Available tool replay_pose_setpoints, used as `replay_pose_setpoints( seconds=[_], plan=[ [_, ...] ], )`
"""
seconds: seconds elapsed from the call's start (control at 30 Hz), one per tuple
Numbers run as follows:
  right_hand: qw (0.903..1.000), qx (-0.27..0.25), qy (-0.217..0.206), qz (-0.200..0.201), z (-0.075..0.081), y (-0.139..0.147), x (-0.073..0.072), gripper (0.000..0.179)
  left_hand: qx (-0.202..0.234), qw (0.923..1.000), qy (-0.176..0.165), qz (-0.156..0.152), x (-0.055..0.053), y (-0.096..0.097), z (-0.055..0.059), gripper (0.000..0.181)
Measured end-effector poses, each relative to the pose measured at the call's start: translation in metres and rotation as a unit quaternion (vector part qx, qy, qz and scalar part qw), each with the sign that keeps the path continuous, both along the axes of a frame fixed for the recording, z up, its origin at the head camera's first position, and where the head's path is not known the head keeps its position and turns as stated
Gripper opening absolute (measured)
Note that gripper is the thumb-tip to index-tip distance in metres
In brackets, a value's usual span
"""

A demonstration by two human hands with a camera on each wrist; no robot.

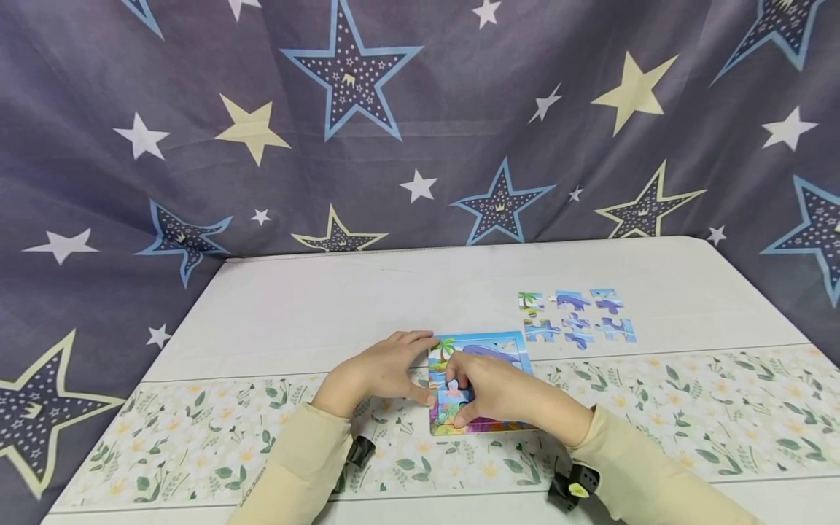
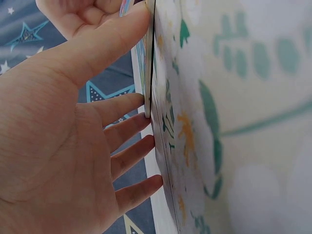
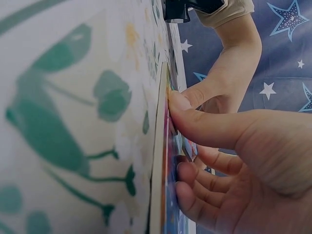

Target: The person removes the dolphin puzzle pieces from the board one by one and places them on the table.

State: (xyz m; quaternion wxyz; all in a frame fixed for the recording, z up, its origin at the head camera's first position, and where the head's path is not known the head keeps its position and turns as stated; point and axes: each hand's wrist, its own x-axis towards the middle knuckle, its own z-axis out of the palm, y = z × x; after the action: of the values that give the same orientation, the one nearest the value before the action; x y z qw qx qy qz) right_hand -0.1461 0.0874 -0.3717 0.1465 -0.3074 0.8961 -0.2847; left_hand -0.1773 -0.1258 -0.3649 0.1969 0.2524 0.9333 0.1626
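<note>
A jigsaw puzzle board (image 1: 484, 336) with a sea picture lies on the table in front of me. My left hand (image 1: 387, 367) steadies its left side with spread, nearly straight fingers. The left thumb (image 2: 129, 29) presses on the board's edge, while the other fingertips touch down along the edge and the cloth. Over the board's lower left, my right hand (image 1: 502, 390) pinches a puzzle piece (image 1: 453, 397) with pink and blue sea-floor colours. In the right wrist view that piece (image 3: 189, 148) stands tilted at the fingers, close over the board. The right hand covers much of the board's lower right.
Several loose puzzle pieces (image 1: 577, 300) lie in two rows behind and right of the board. A floral cloth strip (image 1: 689, 408) runs across the white table (image 1: 367, 292). A dark curtain with stars (image 1: 420, 146) hangs behind it.
</note>
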Motion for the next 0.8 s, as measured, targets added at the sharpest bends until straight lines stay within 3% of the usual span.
replay_pose_setpoints(
  seconds=[0.2,0.37,0.8],
  plan=[
    [0.9999,-0.004,0.016,0.005,-0.0003,0.0003,-0.0007,0.036,-0.003,1.0000,0.000,-0.002,0.0002,0.0000,-0.0007,0.095],
    [0.9998,-0.013,0.006,0.014,0.0012,0.0015,-0.0003,0.028,-0.005,1.0000,-0.001,-0.001,0.0007,0.0002,-0.0011,0.094],
    [0.9999,0.006,0.011,0.010,0.0049,-0.0008,0.0023,0.035,0.000,1.0000,0.002,-0.002,-0.0003,-0.0001,-0.0012,0.096]
  ],
)
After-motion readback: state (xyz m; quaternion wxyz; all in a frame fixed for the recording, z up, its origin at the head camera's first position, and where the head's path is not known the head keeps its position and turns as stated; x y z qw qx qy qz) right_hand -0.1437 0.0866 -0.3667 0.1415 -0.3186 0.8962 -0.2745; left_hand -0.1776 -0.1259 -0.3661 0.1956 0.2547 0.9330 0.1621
